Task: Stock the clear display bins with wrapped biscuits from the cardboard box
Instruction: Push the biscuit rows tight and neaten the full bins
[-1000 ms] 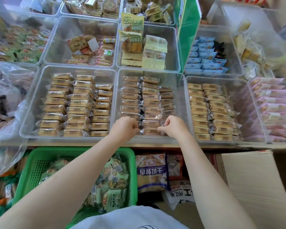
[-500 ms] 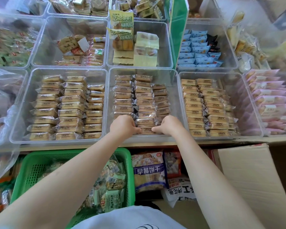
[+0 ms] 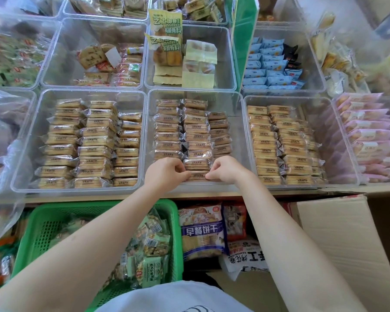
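Pinching both ends of one wrapped biscuit pack [image 3: 198, 176] at the front edge of the middle clear bin [image 3: 239, 140]; left hand [image 3: 166, 172] has curled fingers nipping the left end, right hand [image 3: 227, 168] does the same on the right end; the pack lies flat at the near end of the centre row, touching the pack behind it; that bin has three rows of the same biscuits running back from the front wall, with bare space along its right side; the left bin [image 3: 23, 154] and right bin [image 3: 342, 140] beside it hold the same packs in rows; cardboard box [image 3: 338, 244] sits below the shelf edge at the lower right, flap showing, contents hidden; a green basket [image 3: 43, 224] of green-wrapped snacks sits under the left forearm.
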Motion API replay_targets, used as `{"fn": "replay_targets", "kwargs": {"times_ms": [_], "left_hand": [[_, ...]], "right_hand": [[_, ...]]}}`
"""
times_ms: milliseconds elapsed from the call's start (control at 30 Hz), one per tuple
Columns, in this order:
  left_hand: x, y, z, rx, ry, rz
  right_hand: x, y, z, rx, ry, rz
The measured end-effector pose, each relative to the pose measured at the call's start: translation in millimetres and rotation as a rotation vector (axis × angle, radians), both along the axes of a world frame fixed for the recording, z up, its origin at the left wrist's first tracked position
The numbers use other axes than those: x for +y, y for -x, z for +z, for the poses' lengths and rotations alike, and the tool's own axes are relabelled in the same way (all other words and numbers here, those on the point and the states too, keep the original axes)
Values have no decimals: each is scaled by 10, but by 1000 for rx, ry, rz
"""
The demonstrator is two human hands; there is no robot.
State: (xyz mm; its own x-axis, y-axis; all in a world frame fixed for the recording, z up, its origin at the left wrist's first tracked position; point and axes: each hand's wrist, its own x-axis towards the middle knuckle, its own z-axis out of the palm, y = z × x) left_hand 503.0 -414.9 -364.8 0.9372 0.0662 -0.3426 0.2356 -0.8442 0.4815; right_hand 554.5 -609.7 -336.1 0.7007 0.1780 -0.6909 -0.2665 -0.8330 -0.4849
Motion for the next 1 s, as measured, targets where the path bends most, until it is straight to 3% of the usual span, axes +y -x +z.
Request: {"fn": "replay_targets", "kwargs": {"times_ms": [333,467,1000], "left_hand": [[-84,-73,16,63,-88,44],[-75,-63,3,50,-88,35],[-187,-124,64,90,-117,175]], "right_hand": [[-50,-62,-38,-2,118,13],[-41,-50,-88,-73,-17,-170],[-86,-176,-241,-29,-22,-113]]}}
